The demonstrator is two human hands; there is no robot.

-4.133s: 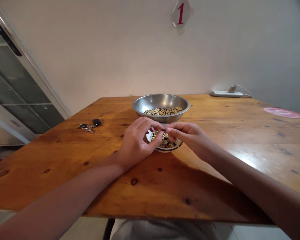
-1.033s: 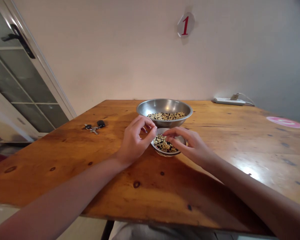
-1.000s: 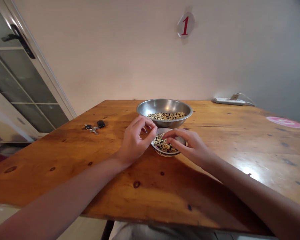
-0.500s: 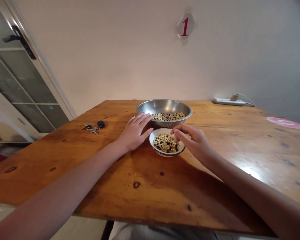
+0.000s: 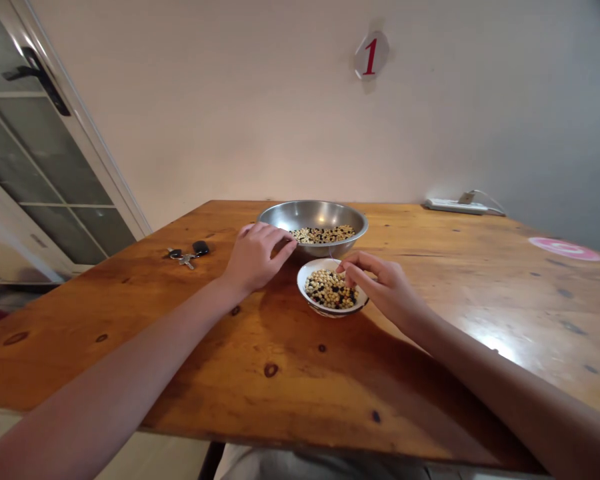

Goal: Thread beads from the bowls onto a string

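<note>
My left hand [image 5: 257, 257] is at the left rim of a steel basin [image 5: 347, 213], fingers curled over the edge and thumb against its outer side. A layer of pale yellow and black beans [image 5: 325, 235] lies inside it. Just in front stands a small white bowl [image 5: 307, 270] with a mix of the same beans [image 5: 330, 290]. Over this bowl's right side, my right hand [image 5: 380, 283] has thumb and forefinger pinched together. A thin thread-like strand [image 5: 332, 256] rises from the pinch; its exact kind is too fine to make out.
Keys with a black fob [image 5: 200, 248] lie on the wooden table [image 5: 180, 373] to the left. A white power strip [image 5: 455, 206] sits at the back right by the wall. On the table's right is a round pink sticker [image 5: 565, 249].
The basin has shifted left. My left hand, earlier spread out flat over the basin's edge, has moved left and curled round the rim. My right hand stays pinched over the bowl.
</note>
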